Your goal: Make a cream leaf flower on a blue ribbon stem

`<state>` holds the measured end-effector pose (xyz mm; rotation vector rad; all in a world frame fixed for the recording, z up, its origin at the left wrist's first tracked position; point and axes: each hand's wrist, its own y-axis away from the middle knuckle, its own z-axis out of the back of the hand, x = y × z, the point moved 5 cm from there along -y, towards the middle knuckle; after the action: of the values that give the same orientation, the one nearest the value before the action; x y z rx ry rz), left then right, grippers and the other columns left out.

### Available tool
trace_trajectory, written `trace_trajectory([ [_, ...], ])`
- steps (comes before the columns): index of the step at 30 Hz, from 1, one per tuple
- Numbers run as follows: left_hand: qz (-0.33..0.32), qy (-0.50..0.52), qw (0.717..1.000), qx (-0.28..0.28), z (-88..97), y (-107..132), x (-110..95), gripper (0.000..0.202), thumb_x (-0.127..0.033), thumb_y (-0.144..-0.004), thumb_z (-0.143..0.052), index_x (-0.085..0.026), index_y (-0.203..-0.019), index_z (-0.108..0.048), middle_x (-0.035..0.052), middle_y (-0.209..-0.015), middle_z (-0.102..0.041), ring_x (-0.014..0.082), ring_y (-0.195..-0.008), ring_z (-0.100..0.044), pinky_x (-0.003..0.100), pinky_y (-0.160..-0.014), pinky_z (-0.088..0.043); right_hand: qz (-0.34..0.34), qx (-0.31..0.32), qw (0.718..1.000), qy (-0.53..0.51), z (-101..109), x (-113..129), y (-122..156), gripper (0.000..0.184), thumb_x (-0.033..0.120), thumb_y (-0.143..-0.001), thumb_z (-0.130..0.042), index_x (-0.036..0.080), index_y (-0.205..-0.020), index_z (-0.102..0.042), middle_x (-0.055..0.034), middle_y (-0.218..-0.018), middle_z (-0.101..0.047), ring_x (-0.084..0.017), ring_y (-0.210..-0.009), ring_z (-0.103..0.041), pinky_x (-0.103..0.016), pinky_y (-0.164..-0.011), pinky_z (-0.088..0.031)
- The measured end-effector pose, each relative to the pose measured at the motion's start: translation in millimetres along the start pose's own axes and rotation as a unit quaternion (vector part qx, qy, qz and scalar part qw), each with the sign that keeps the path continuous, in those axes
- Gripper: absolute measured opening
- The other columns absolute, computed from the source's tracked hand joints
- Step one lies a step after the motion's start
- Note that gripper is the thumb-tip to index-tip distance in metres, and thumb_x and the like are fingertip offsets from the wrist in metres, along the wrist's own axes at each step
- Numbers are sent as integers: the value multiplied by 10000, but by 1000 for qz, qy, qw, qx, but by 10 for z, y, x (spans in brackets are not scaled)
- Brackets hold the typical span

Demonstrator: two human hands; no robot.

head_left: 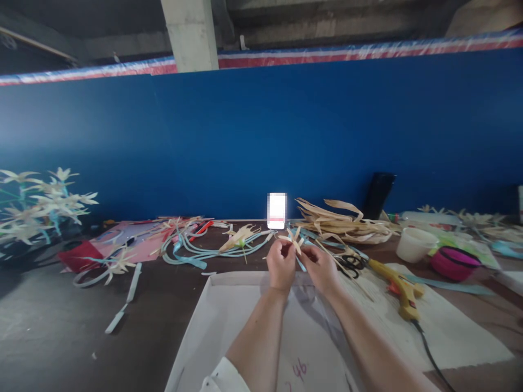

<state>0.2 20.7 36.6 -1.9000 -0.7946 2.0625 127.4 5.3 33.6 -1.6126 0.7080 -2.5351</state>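
Note:
Both of my hands meet over the far edge of a white sheet [229, 316] on the dark table. My left hand [281, 265] and my right hand [320, 268] are closed in pinches on a small star-shaped flower of pale dried-leaf strips [295, 239], held just above the fingers. A light blue ribbon strip [301, 264] hangs down between the two hands.
A yellow glue gun [398, 286] and black scissors [352, 262] lie to the right, with a heap of dried husks [343, 222], a white cup [414, 244] and a pink round box [454, 262]. Blue ribbons [196, 253] and finished flowers [44, 201] lie left. A blue wall stands behind.

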Motion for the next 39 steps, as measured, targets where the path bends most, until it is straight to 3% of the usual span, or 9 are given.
trace_trajectory([
  [4, 7, 8, 1000, 3, -16, 7, 2, 51, -210, -744, -536, -169, -746, -566, -1, -712, -590, 123, -664, -547, 232, -652, -429, -64, -12, 990, -126, 7, -57, -26, 291, 359, -642, -648, 178, -868, -619, -21, -716, -632, -138, -554, -537, -238, -492, -396],
  [10, 22, 18, 999, 23, -57, 25, 11, 40, -194, -727, -547, -165, -746, -569, 0, -721, -595, 116, -653, -547, 220, -628, -426, -146, 8, 957, -252, -48, -137, -9, 291, 405, -612, -699, 183, -773, -600, 55, -524, -501, -57, -378, -340, -194, -364, -217],
  [18, 31, 17, 999, 25, -70, 22, 54, 57, -210, -730, -560, -162, -755, -578, 7, -723, -599, 117, -640, -554, 224, -617, -438, -101, -5, 974, -201, -12, -149, -27, 285, 417, -645, -682, 158, -750, -624, 33, -524, -518, -66, -413, -372, -194, -377, -252],
  [39, 42, 39, 997, 46, -163, 42, 213, 90, -214, -730, -569, -167, -774, -632, 32, -788, -640, 139, -725, -591, 255, -676, -475, -96, -46, 956, -275, 88, -66, 2, 303, 429, -627, -714, 177, -778, -643, 5, -636, -610, -110, -499, -508, -232, -473, -399],
])
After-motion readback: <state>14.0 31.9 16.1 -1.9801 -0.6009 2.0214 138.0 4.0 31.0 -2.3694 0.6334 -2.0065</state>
